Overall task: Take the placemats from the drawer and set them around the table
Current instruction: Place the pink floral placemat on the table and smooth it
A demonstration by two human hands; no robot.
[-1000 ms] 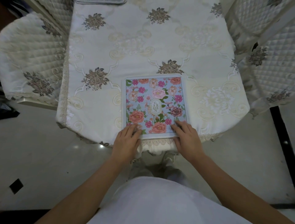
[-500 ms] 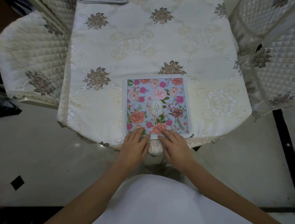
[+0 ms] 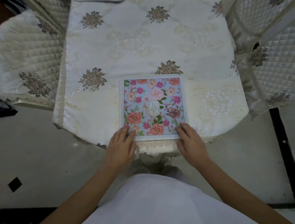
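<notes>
A floral placemat (image 3: pixel 153 102) with a pale blue ground, pink and orange flowers and a white border lies flat at the near edge of the table (image 3: pixel 143 41), which is covered by a cream embroidered cloth. My left hand (image 3: pixel 122 147) rests with straight fingers on the mat's near left corner. My right hand (image 3: pixel 190 142) lies flat on the near right corner. The grey edge of another placemat (image 3: pixel 97 0) shows at the far end of the table.
Quilted cream chairs stand on both sides: one chair (image 3: pixel 24 64) at the left and another chair (image 3: pixel 269 60) at the right. A cushioned seat (image 3: pixel 156 149) is tucked under the near edge between my hands. Pale tiled floor (image 3: pixel 39 151) surrounds the table.
Both hands slid apart along the mat's near edge, from its middle out to the two near corners. The mat itself has stayed where it lay.
</notes>
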